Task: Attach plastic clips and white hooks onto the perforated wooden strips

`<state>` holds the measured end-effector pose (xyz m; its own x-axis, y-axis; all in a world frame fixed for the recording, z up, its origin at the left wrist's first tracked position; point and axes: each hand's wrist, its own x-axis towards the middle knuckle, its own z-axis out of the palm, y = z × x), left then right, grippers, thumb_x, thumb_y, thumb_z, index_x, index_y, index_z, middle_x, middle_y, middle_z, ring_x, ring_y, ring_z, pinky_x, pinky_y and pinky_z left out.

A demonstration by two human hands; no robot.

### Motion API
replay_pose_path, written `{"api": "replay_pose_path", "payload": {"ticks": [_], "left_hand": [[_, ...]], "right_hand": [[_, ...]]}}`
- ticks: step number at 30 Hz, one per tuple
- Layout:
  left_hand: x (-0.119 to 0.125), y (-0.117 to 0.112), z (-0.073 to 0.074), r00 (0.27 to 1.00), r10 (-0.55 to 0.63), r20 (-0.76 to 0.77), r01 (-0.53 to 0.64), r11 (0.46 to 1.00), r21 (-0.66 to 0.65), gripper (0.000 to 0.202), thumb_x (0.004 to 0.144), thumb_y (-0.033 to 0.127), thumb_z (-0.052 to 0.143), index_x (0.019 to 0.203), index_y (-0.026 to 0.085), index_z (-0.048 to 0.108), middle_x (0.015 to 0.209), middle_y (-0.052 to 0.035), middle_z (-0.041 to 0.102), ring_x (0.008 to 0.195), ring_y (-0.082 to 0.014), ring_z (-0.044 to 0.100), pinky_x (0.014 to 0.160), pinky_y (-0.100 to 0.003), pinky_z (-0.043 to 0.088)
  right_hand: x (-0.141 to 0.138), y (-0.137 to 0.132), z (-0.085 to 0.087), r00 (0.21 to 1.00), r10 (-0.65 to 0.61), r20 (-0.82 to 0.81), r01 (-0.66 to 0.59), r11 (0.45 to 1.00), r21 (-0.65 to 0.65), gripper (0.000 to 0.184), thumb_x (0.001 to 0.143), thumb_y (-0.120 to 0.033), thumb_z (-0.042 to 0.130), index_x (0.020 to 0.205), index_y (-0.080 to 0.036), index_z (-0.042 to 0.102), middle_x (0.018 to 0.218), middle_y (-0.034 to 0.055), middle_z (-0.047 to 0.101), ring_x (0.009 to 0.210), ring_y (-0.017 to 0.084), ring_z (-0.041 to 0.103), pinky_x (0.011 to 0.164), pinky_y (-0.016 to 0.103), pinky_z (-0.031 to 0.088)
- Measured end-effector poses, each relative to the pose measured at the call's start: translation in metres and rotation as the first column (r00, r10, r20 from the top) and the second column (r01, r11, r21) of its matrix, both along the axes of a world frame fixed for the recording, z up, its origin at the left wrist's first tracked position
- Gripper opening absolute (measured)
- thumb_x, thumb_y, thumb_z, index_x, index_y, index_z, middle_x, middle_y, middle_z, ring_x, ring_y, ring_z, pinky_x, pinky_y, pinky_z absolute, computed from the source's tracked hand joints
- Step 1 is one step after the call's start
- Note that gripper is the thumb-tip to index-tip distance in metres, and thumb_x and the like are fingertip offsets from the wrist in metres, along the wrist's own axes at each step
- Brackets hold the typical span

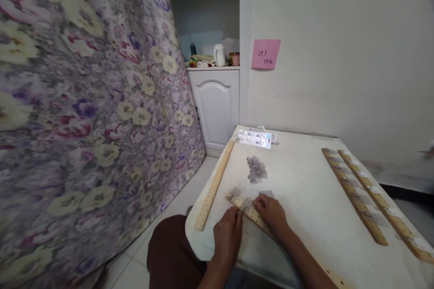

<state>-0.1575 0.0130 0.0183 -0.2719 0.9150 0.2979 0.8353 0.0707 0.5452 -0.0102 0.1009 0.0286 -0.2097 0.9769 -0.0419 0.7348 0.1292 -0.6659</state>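
Observation:
A light wooden strip with rows of holes (259, 221) lies slantwise under both hands. At its far end sits a small metal clip with a clear plastic piece (232, 195). My left hand (228, 231) is closed at the strip's near edge, its fingertips pinched by another small clear-and-metal piece. On the other side, my right hand (270, 212) is pinched over the strip, and what it holds is hidden. A clear plastic piece (266, 193) shows just beyond the right fingers. Past the hands lies a pile of metal clips with clear plastic (257, 169).
Another holed strip (217, 180) lies along the table's left edge. Two strips carrying clips and plastic pieces (354, 196) lie at the right. A blister pack (254, 138) rests at the far edge of the white table (301, 176). A floral curtain (101, 122) hangs at the left.

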Motion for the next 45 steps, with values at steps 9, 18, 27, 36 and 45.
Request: {"api": "replay_pose_path", "payload": {"ticks": [9, 18, 27, 36, 45], "left_hand": [[0.003, 0.002, 0.006, 0.999, 0.018, -0.038, -0.019, 0.999, -0.037, 0.019, 0.093, 0.03, 0.04, 0.092, 0.024, 0.059, 0.086, -0.0001, 0.069, 0.078, -0.0168, 0.066, 0.066, -0.025, 0.041], [0.005, 0.003, 0.008, 0.999, 0.035, -0.03, -0.037, 0.997, -0.068, 0.02, 0.093, 0.029, 0.04, 0.094, 0.025, 0.059, 0.089, 0.0006, 0.069, 0.079, -0.0164, 0.066, 0.066, -0.025, 0.04], [0.002, 0.0, -0.004, 0.999, -0.021, -0.024, 0.023, 0.995, 0.092, 0.022, 0.093, 0.028, 0.04, 0.102, 0.024, 0.059, 0.093, -0.0011, 0.068, 0.085, -0.0147, 0.065, 0.072, -0.024, 0.047], [-0.003, -0.004, -0.014, 0.98, -0.083, -0.182, 0.104, 0.989, 0.109, 0.03, 0.092, 0.021, 0.04, 0.116, 0.024, 0.058, 0.087, -0.0023, 0.064, 0.076, -0.0133, 0.065, 0.066, -0.021, 0.05], [-0.004, -0.005, -0.013, 0.958, -0.071, -0.279, 0.076, 0.997, 0.006, 0.033, 0.091, 0.017, 0.04, 0.119, 0.028, 0.056, 0.088, -0.0002, 0.063, 0.072, -0.0121, 0.065, 0.06, -0.02, 0.048]], "right_hand": [[-0.001, 0.002, 0.003, 1.0, -0.014, 0.009, 0.015, 0.999, -0.045, 0.021, 0.082, -0.034, 0.049, 0.072, -0.022, 0.064, 0.074, 0.002, 0.07, 0.071, 0.016, 0.061, 0.058, 0.023, 0.031], [-0.002, 0.004, 0.003, 0.998, -0.025, 0.051, 0.028, 0.998, -0.057, 0.024, 0.083, -0.034, 0.047, 0.072, -0.022, 0.064, 0.074, 0.0004, 0.069, 0.071, 0.014, 0.059, 0.057, 0.022, 0.029], [-0.003, 0.006, -0.001, 0.997, -0.049, 0.054, 0.051, 0.998, -0.037, 0.025, 0.083, -0.036, 0.047, 0.071, -0.022, 0.063, 0.075, 0.0013, 0.069, 0.072, 0.016, 0.059, 0.057, 0.023, 0.029], [-0.004, 0.003, -0.001, 0.998, -0.052, 0.04, 0.053, 0.998, -0.025, 0.025, 0.083, -0.036, 0.047, 0.07, -0.022, 0.062, 0.073, 0.001, 0.068, 0.07, 0.016, 0.059, 0.056, 0.023, 0.028], [-0.006, -0.005, 0.001, 0.998, -0.034, 0.05, 0.031, 0.998, 0.06, 0.014, 0.082, -0.03, 0.05, 0.084, -0.024, 0.061, 0.068, -0.0011, 0.066, 0.067, 0.017, 0.06, 0.057, 0.024, 0.033]]}}
